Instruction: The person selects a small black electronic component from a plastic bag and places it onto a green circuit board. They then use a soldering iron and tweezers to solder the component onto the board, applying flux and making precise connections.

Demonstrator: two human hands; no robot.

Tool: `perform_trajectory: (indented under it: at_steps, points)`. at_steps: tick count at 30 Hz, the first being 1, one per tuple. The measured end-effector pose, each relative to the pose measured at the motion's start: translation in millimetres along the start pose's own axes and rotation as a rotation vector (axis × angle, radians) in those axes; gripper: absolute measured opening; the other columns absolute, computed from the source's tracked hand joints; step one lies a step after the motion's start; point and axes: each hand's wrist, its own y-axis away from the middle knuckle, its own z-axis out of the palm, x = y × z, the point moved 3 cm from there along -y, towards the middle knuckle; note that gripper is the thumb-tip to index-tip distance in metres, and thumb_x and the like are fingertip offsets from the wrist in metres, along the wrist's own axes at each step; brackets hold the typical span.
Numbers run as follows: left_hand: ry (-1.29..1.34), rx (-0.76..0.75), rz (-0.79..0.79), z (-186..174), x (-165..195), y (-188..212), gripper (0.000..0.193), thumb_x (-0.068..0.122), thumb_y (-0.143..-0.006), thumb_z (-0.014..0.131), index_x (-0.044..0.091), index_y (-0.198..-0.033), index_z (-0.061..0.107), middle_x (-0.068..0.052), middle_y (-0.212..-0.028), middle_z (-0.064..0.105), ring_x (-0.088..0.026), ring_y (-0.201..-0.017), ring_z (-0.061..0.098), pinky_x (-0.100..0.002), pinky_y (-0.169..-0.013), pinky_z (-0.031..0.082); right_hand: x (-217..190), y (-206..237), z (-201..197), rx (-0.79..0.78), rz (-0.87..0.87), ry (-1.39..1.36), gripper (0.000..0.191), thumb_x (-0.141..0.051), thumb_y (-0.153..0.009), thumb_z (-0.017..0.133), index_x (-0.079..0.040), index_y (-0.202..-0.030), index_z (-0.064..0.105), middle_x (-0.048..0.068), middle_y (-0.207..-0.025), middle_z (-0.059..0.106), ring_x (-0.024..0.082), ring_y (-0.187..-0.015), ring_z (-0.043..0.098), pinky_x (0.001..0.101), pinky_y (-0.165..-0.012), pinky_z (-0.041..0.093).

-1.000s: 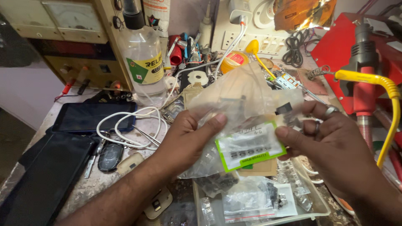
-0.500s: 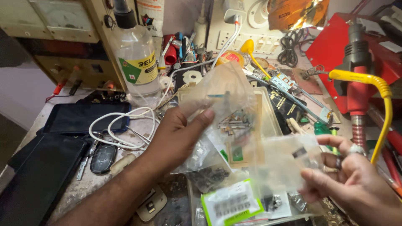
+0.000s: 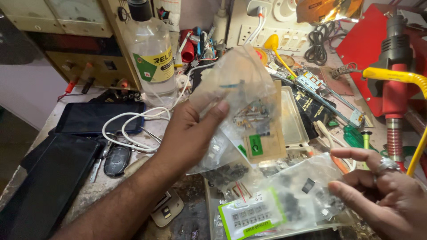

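The clear plastic bags of small parts are held up above the worktop, pinched by the left hand between thumb and fingers. They look light, soft and slippery, so a grip on the upper edge seems safest; the tiny parts inside may shift. The right hand pinches another clear bag with a green label, low at the right. Behind stand a plastic bottle, a white cable and a dark tablet.
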Motion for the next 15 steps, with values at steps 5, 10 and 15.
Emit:
perform_trajectory:
  at_steps: [5,10,15]
  points:
    - [0.024,0.079,0.043,-9.4,1.7,-5.0,0.038,0.023,-0.102,0.062,0.001,-0.132,0.068,-0.004,-0.113,0.076,-0.007,-0.101,0.067,-0.026,-0.089,0.055,-32.4,-3.3,4.9,-0.089,-0.077,-0.217,0.056,-0.012,-0.089,0.076,-0.01,-0.142,0.057,0.008,-0.087,0.071,0.011,-0.067,0.061,0.0286,-0.053,0.053]
    - [0.042,0.085,0.041,-9.7,1.9,-5.5,0.037,0.023,-0.101,0.062,0.0,-0.129,0.068,-0.004,-0.108,0.076,-0.007,-0.095,0.067,-0.025,-0.084,0.056,-56.8,0.8,22.7,-0.115,0.067,0.871,0.043,-0.043,-0.09,0.079,-0.034,-0.131,0.068,0.004,-0.091,0.069,0.008,-0.073,0.065,0.0192,-0.07,0.055]
    - [-0.006,0.001,-0.082,8.0,-2.5,8.4,0.034,0.024,-0.099,0.065,0.002,-0.124,0.072,-0.002,-0.093,0.075,-0.005,-0.082,0.063,-0.025,-0.071,0.054,-86.2,-6.3,22.1,0.05,-0.198,-0.116,0.048,-0.017,-0.086,0.085,-0.007,-0.129,0.067,0.007,-0.096,0.068,0.014,-0.089,0.066,0.0292,-0.077,0.058]
